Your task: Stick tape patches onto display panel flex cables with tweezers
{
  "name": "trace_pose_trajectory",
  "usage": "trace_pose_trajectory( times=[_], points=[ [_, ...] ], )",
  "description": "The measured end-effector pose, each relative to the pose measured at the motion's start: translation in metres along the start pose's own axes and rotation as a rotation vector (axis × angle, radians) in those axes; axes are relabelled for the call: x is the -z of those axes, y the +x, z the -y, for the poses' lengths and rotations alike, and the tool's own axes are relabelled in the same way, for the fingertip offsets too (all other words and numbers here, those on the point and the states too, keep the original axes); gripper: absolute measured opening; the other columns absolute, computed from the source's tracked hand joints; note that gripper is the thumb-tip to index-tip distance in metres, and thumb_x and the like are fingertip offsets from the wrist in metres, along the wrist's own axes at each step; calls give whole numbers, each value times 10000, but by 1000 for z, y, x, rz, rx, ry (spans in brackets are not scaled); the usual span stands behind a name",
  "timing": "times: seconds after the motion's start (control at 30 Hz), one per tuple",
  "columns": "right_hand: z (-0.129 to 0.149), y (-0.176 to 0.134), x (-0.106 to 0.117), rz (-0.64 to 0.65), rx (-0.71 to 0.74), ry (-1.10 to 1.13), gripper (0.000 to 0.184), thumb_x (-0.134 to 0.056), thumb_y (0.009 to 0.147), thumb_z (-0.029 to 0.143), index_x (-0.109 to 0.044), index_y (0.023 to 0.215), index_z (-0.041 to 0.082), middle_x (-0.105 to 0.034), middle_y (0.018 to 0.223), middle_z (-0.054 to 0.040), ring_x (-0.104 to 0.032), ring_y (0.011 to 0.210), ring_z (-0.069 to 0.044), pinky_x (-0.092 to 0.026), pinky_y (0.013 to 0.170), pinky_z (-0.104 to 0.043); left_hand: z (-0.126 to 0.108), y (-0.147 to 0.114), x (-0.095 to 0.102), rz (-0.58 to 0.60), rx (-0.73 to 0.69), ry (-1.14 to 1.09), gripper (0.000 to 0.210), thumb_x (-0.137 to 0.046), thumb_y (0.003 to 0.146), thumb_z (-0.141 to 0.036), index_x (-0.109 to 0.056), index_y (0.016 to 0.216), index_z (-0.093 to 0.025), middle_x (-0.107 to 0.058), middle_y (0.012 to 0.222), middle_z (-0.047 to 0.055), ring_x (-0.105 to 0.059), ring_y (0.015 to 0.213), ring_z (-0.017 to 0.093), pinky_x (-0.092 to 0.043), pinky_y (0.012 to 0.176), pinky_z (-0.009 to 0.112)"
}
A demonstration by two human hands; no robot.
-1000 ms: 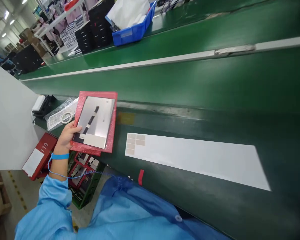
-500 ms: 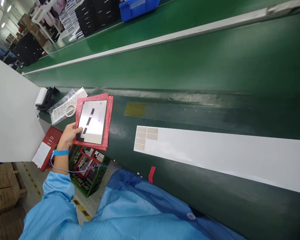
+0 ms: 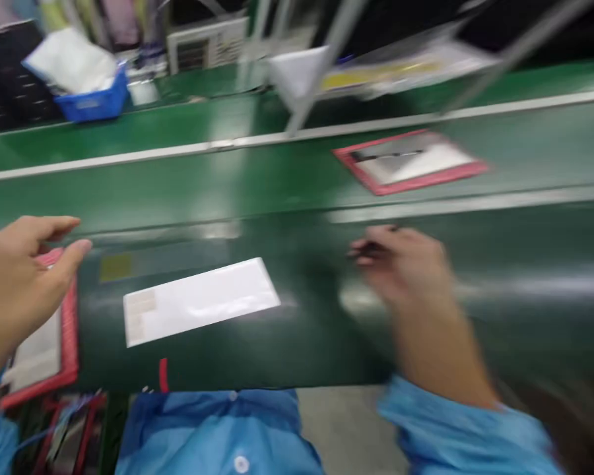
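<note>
My left hand [image 3: 22,280] is at the left edge, thumb and fingers apart with nothing between them. Below and partly behind it, a flat screen-like panel [image 3: 39,353] lies on red bubble wrap [image 3: 70,330]. My right hand [image 3: 400,260], smeared by motion, is over the green bench with its fingers curled round a small dark object [image 3: 371,249] whose kind is too blurred to tell. Beyond it, another flat panel [image 3: 406,158] on red bubble wrap rests on the green belt. Between my hands lies a white strip [image 3: 208,300] with beige labels [image 3: 141,310] at its left end.
A blue bin [image 3: 94,102] holding a white bag stands at the back left. Slanting metal posts [image 3: 321,72] rise behind the belt. Red tape [image 3: 164,375] marks the bench's near edge. More red-framed panels [image 3: 72,435] sit below at the lower left.
The view has swung to the right. My left hand has come off the panel on red bubble wrap. My right hand and the panel on the far belt have come into view.
</note>
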State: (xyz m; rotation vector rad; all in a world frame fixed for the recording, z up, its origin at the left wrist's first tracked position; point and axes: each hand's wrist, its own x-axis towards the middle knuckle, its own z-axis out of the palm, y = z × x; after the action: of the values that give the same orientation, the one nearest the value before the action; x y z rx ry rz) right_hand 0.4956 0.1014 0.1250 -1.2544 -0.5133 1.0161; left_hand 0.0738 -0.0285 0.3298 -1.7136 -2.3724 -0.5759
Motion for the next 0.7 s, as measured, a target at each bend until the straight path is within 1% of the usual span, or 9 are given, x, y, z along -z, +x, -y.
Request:
trace_pose_trajectory(
  times=[0.03, 0.1, 0.2, 0.27, 0.37, 0.43, 0.53, 0.63, 0.7],
  points=[
    [13, 11, 11, 7, -2, -11, 269, -698, 1046, 396, -703, 957, 142, -721, 941, -63, -683, 726, -131, -591, 660, -260, -25, 14, -11, 39, -91, -68, 414, -613, 799, -683, -774, 1089, -437, -782, 1117, -115, -732, 910, 299, -556, 1013, 493],
    [22, 27, 26, 22, -8, -8, 342, -882, 869, 403, -668, 799, 145, -692, 747, -44, -631, 578, -118, -505, 498, -200, -81, 41, -38, 182, -265, -222, 331, -663, 797, -632, -790, 998, -400, -794, 1010, -63, -714, 859, 304, -566, 999, 507],
    [12, 45, 34, -19, 39, 40, 441, -974, 621, 432, -626, 731, 184, -677, 626, -33, -583, 471, -116, -400, 386, -174, -173, 79, -88, 423, -481, -324, 177, -739, 840, -409, -814, 918, -269, -787, 884, 0, -714, 867, 281, -567, 987, 444],
    [4, 52, 34, -61, 78, 68, 460, -954, 569, 453, -608, 736, 201, -681, 604, -20, -571, 448, -112, -381, 369, -163, -232, 102, -127, 499, -572, -305, 132, -715, 875, -300, -814, 889, -213, -785, 895, 27, -715, 885, 268, -556, 946, 404],
    [0, 57, 32, -103, 123, 76, 446, -914, 584, 480, -603, 740, 200, -682, 593, -20, -560, 430, -107, -380, 365, -159, -306, 134, -193, 518, -609, -257, 151, -672, 924, -234, -805, 909, -165, -783, 985, 103, -711, 993, 293, -525, 977, 410],
    [1, 59, 29, -110, 139, 61, 429, -896, 611, 482, -608, 743, 192, -680, 590, -27, -557, 422, -109, -381, 365, -165, -344, 152, -236, 513, -583, -224, 174, -653, 965, -245, -789, 968, -136, -768, 1044, 150, -703, 1050, 305, -521, 1000, 436],
    [0, 58, 23, -107, 145, 27, 405, -884, 654, 469, -616, 760, 185, -681, 594, -36, -567, 425, -120, -381, 368, -173, -387, 174, -294, 489, -539, -186, 270, -657, 1020, -339, -721, 1172, -125, -719, 1219, 143, -675, 1161, 283, -527, 1057, 495],
    [-2, 57, 19, -107, 142, 3, 385, -873, 697, 464, -620, 777, 185, -683, 603, -36, -585, 452, -131, -390, 388, -182, -417, 191, -337, 463, -525, -172, 390, -677, 1023, -422, -661, 1297, -145, -644, 1378, 135, -617, 1286, 294, -500, 1124, 548],
    [-1, 56, 17, -125, 144, -6, 376, -860, 721, 471, -619, 786, 190, -682, 611, -31, -594, 473, -136, -397, 403, -189, -435, 201, -358, 471, -533, -177, 416, -674, 1023, -437, -648, 1326, -153, -617, 1423, 138, -593, 1321, 305, -488, 1139, 559]
  ],
)
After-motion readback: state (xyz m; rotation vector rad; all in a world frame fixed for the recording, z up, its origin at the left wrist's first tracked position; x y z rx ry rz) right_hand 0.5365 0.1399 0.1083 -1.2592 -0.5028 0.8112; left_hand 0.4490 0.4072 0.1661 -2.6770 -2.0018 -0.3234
